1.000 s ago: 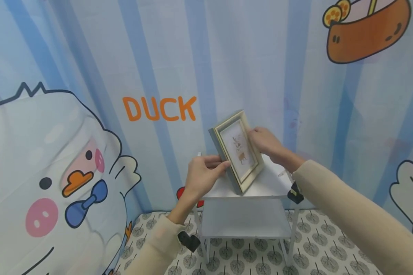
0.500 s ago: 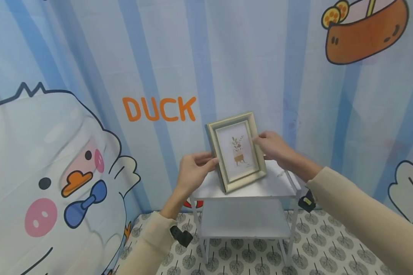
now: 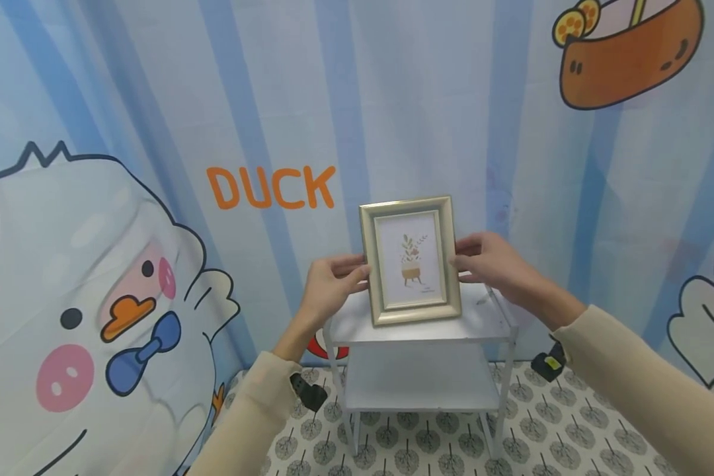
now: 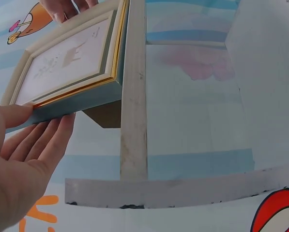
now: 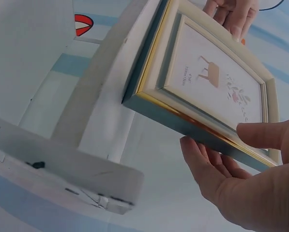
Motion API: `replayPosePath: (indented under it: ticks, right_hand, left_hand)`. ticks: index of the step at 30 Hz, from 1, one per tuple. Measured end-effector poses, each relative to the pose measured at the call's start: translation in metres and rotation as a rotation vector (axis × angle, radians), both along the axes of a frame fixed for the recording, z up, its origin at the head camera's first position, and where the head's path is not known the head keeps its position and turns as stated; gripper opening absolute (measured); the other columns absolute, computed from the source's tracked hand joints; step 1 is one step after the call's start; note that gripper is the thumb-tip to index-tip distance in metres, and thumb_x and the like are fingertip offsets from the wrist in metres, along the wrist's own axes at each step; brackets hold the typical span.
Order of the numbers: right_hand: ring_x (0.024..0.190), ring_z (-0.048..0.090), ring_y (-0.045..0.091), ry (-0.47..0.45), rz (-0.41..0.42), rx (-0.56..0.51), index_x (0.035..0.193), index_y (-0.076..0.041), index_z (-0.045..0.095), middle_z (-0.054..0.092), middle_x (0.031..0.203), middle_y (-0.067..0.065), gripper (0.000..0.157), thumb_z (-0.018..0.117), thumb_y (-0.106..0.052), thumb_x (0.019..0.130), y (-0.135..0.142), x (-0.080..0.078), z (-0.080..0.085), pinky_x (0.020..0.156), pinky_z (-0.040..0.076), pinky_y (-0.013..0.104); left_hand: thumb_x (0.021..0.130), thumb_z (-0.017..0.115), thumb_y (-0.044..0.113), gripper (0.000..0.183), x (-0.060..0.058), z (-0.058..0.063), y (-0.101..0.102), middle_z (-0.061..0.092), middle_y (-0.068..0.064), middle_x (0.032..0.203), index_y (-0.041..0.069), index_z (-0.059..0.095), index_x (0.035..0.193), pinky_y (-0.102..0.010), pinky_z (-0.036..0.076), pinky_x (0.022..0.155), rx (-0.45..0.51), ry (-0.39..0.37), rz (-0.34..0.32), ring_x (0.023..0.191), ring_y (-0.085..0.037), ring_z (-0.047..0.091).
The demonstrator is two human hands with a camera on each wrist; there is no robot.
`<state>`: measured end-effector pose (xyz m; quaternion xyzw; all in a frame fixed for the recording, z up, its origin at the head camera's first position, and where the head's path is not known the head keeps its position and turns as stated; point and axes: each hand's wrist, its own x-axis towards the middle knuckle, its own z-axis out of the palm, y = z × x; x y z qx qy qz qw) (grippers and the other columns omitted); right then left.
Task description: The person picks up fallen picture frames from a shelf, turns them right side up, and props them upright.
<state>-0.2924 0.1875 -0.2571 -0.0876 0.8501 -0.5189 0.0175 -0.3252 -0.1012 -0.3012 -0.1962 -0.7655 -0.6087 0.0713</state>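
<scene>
A gold picture frame (image 3: 412, 261) with a print of a potted plant stands nearly upright on the top shelf of a small white rack (image 3: 488, 324), facing me. My left hand (image 3: 330, 284) pinches its left edge, thumb on the front and fingers at the side and back. On the opposite edge, my right hand (image 3: 502, 268) holds it the same way, as the right wrist view also shows. Behind the frame in the left wrist view is a brown piece (image 4: 105, 115), partly hidden. The frame's bottom edge rests at the shelf surface.
The rack has a lower white shelf (image 3: 422, 380) and thin white legs. Behind it hangs a striped blue curtain (image 3: 416, 99) with cartoon prints. Tree-patterned flooring (image 3: 428, 459) lies beneath. A black wrist camera (image 3: 309, 393) sits on my left sleeve.
The frame has turned from a slanted, tilted pose to face me almost straight and upright. Both hands have kept hold, the right one moving right and slightly down.
</scene>
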Motion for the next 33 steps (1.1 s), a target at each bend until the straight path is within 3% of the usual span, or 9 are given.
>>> replayPosePath:
  ticks: [10, 18, 27, 33]
  right_hand:
    - [0.13, 0.064, 0.044, 0.06, -0.068, 0.012, 0.146, 0.01, 0.049, 0.055, 0.147, 0.031, 0.051, 0.062, -0.017, 0.105, 0.008, 0.005, -0.011, 0.105, 0.059, 0.048]
    - [0.128, 0.065, 0.043, 0.09, -0.061, -0.027, 0.144, 0.01, 0.051, 0.057, 0.143, 0.03, 0.05, 0.065, -0.017, 0.104, 0.008, 0.003, -0.015, 0.099, 0.062, 0.041]
    - [0.128, 0.065, 0.042, 0.108, -0.038, -0.049, 0.145, 0.01, 0.05, 0.058, 0.143, 0.03, 0.05, 0.064, -0.017, 0.105, 0.008, 0.002, -0.017, 0.101, 0.061, 0.042]
    - [0.128, 0.064, 0.042, 0.139, -0.043, 0.042, 0.146, 0.007, 0.052, 0.058, 0.145, 0.029, 0.056, 0.065, -0.029, 0.105, 0.012, 0.008, -0.016, 0.104, 0.059, 0.049]
  left_hand:
    - [0.103, 0.069, 0.019, 0.041, -0.006, 0.001, 0.002, 0.072, -0.021, 0.133, -0.001, 0.066, 0.139, -0.034, 0.064, 0.093, -0.062, 0.002, -0.015, 0.114, -0.031, 0.077]
    - [0.104, 0.068, 0.017, 0.036, -0.006, -0.001, 0.001, 0.074, -0.02, 0.13, 0.0, 0.068, 0.136, -0.033, 0.064, 0.093, -0.048, 0.028, -0.015, 0.113, -0.031, 0.077]
    - [0.103, 0.069, 0.016, 0.035, -0.003, 0.0, 0.0, 0.075, -0.019, 0.129, 0.001, 0.069, 0.135, -0.035, 0.064, 0.093, -0.043, 0.038, -0.003, 0.112, -0.03, 0.078]
    - [0.103, 0.069, 0.021, 0.036, -0.002, -0.004, -0.003, 0.076, -0.018, 0.127, 0.002, 0.071, 0.134, -0.036, 0.064, 0.094, -0.105, 0.088, 0.024, 0.11, -0.029, 0.078]
